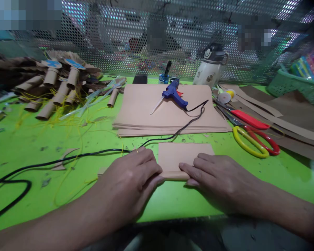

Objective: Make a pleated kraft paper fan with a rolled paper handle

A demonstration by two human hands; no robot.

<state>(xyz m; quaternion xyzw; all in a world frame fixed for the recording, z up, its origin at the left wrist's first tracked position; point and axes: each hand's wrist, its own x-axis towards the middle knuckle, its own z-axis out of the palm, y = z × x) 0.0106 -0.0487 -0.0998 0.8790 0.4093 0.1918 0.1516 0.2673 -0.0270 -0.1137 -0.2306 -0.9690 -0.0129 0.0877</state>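
A sheet of brown kraft paper [176, 157] lies on the green table in front of me, its near edge rolled into a thin tube. My left hand [137, 176] pinches the left end of that roll between thumb and fingers. At the right end, my right hand [214, 174] grips the roll with the thumb below and the fingers on top. Just beyond sits a stack of larger brown paper sheets [136, 104], and a blue glue gun [175, 96] with a clear glue stick rests on it.
Scissors [247, 130] with red and yellow handles lie at right, near a thread spool [225, 96] and brown paper strips [290, 120]. A black cord [94, 153] crosses the table. Paper tubes [59, 92] pile up at left. A white jug [209, 68] and a green basket [293, 83] stand behind.
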